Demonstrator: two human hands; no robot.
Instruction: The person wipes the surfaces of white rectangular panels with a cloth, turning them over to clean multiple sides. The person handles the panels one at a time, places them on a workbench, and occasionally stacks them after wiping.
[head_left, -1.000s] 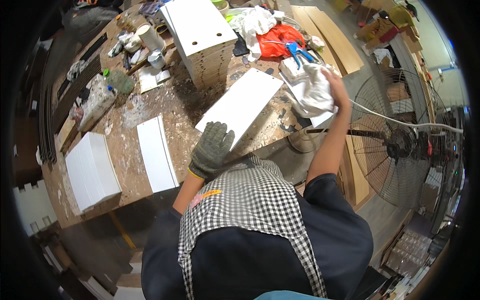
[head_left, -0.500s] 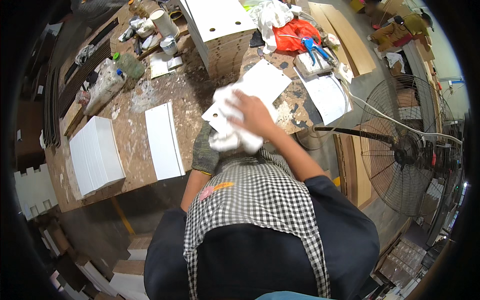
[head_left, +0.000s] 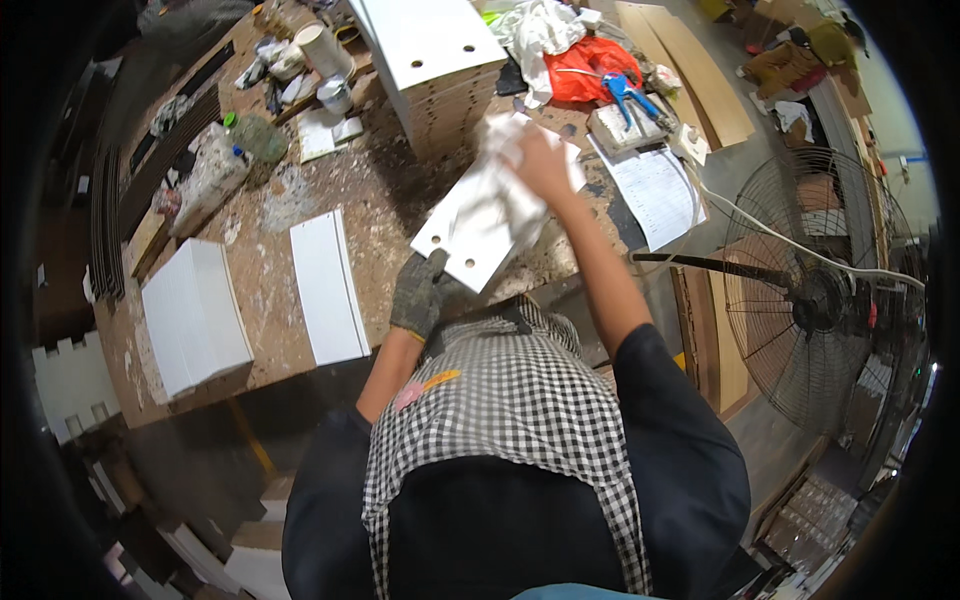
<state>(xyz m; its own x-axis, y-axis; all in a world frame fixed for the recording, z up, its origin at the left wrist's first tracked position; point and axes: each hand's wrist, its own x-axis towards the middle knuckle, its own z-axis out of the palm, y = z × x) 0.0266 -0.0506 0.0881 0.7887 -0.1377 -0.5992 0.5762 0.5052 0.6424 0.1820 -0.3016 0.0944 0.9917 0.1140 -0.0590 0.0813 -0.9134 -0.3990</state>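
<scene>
A white rectangular panel (head_left: 464,232) with two dark round holes at its near end lies slantwise at the table's front edge. My left hand (head_left: 417,290), in a grey knit glove, grips its near left corner, the thumb on top and the other fingers mostly hidden. Over the panel's far half, my bare right hand (head_left: 541,163) presses a crumpled white cloth (head_left: 500,150) against the surface; both are smeared by motion. Just beyond stands a tall stack of similar panels (head_left: 430,35), its white top one also holed.
Left of me lie two stacked white strips (head_left: 328,290) and a larger pile of white boards (head_left: 195,315). Bottles (head_left: 262,140) and cups (head_left: 325,50) stand farther back. To the right are a red bag (head_left: 590,70), blue pliers-like tool (head_left: 630,98), written sheet (head_left: 650,195) and caged fan (head_left: 800,300).
My right hand has swept the cloth away from me to the panel's far end, uncovering the near end and both holes. My left hand still keeps hold of the near corner.
</scene>
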